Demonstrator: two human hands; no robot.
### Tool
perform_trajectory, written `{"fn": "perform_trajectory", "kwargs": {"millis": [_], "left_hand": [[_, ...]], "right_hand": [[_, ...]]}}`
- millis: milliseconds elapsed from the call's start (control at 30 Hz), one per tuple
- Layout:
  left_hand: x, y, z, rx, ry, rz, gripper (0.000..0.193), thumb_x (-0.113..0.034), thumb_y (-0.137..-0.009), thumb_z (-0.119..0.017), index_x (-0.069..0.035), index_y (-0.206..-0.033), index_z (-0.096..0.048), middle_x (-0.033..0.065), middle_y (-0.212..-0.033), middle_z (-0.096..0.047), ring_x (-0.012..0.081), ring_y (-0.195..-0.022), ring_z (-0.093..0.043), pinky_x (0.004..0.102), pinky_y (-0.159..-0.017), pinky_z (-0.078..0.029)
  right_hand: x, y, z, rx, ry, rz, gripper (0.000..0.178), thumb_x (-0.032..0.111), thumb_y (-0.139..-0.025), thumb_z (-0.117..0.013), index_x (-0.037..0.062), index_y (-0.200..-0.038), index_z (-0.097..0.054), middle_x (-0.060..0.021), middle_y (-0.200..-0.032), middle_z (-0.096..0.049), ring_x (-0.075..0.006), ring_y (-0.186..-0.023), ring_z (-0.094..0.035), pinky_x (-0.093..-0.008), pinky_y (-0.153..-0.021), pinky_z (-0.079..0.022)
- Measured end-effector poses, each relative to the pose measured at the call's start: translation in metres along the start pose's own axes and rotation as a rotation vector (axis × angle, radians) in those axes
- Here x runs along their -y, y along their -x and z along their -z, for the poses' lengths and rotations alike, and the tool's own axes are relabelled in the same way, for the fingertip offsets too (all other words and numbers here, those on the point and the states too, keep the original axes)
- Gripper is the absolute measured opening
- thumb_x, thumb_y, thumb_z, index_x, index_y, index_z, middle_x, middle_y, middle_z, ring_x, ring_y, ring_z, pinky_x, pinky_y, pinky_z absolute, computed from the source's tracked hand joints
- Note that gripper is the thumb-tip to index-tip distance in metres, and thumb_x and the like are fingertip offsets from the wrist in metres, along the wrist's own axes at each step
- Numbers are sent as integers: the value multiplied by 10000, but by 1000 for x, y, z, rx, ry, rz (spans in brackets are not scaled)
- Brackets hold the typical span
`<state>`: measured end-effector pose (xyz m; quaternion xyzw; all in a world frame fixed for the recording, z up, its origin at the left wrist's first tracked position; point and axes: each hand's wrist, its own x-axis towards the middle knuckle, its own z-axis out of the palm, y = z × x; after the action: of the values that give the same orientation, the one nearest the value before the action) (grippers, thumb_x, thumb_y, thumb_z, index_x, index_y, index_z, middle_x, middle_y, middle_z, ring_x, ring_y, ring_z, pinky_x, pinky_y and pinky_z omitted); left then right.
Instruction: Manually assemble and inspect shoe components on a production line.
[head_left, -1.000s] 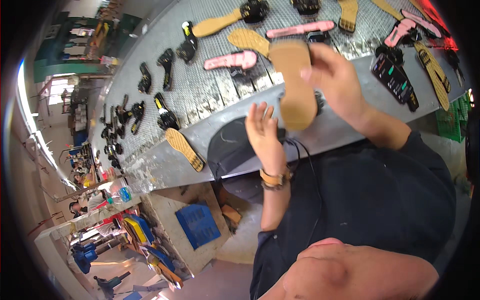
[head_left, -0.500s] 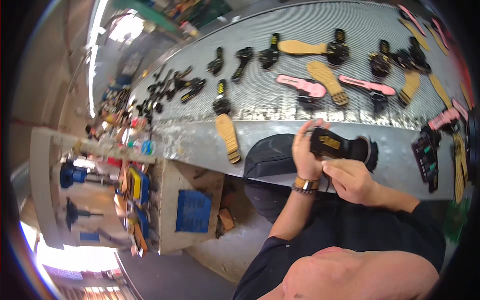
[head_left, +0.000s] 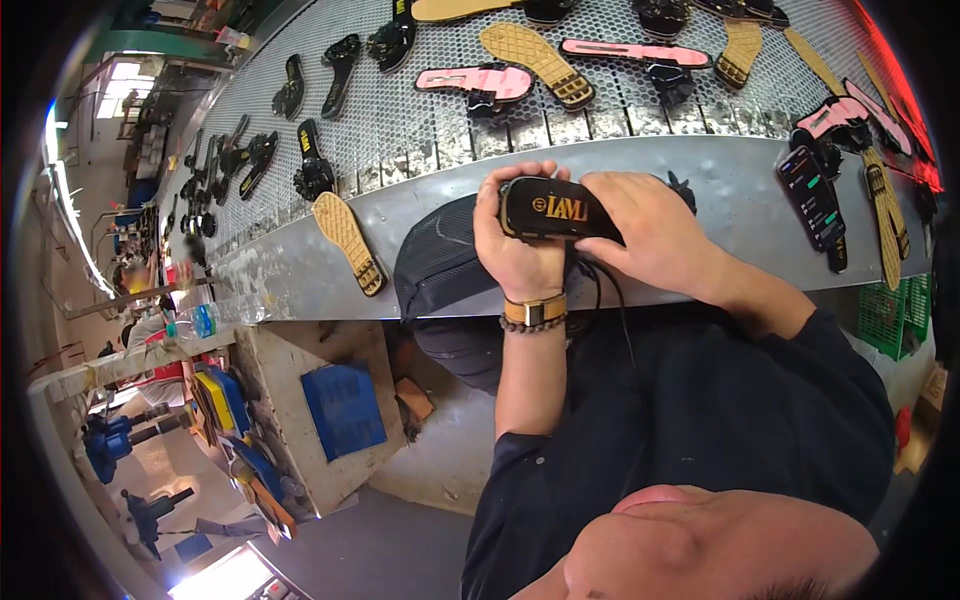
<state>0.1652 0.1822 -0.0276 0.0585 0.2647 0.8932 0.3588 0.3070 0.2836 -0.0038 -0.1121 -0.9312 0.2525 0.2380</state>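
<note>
A black sandal (head_left: 558,209) with gold lettering on its insole lies across my hands, above the metal ledge. My left hand (head_left: 518,240) holds it from below and around its left end, the fingertips curling over the far edge. My right hand (head_left: 650,232) is wrapped over the right part of the sandal, so that part is hidden. Something dark and ruffled (head_left: 682,192) shows beyond the right hand. A black mesh-sided bag (head_left: 440,262) sits just left of my left hand. Thin black cords (head_left: 622,318) hang below my hands.
A metal mesh belt (head_left: 400,130) carries several black sandals, tan soles (head_left: 540,62) and pink-topped pieces (head_left: 478,82). On the ledge (head_left: 690,160) lie a tan sole (head_left: 348,243) to the left and a phone (head_left: 810,200) to the right. A green crate (head_left: 893,315) stands below right.
My right hand has gone from pinching beside my left wrist to gripping the sandal's right part. The sandal is turned, its lettering facing me more. The view has shifted, showing the ledge higher up.
</note>
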Motion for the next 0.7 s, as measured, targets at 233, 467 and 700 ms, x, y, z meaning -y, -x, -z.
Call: {"fn": "perform_trajectory", "kwargs": {"millis": [233, 467, 700], "left_hand": [[9, 6, 3, 5, -14, -45, 332, -304, -1075, -422, -24, -1077, -599, 143, -1048, -639, 321, -1046, -619, 544, -1051, -502], [20, 0, -3, 71, -149, -163, 371, -325, -1090, -378, -19, -1086, -587, 145, -1024, -629, 292, -987, -605, 505, -1002, -513], [23, 0, -8, 301, -349, -250, 246, 73, -919, -619, -35, -1114, -513, 107, -1004, -563, 217, -935, -559, 408, -953, -502]], "right_hand": [[-1, 2, 2, 129, -31, 4, 613, 273, -809, -832, -12, -1263, -534, -190, -1128, -661, -383, -1066, -649, -469, -942, -503], [-13, 1, -3, 116, -15, 61, 606, 276, -797, -838, -25, -1231, -542, -182, -1105, -665, -379, -1043, -660, -469, -907, -517], [-9, 4, -1, 100, 46, 33, 548, 239, -792, -814, -30, -1194, -555, -180, -1084, -672, -363, -1018, -673, -453, -882, -525]]}}
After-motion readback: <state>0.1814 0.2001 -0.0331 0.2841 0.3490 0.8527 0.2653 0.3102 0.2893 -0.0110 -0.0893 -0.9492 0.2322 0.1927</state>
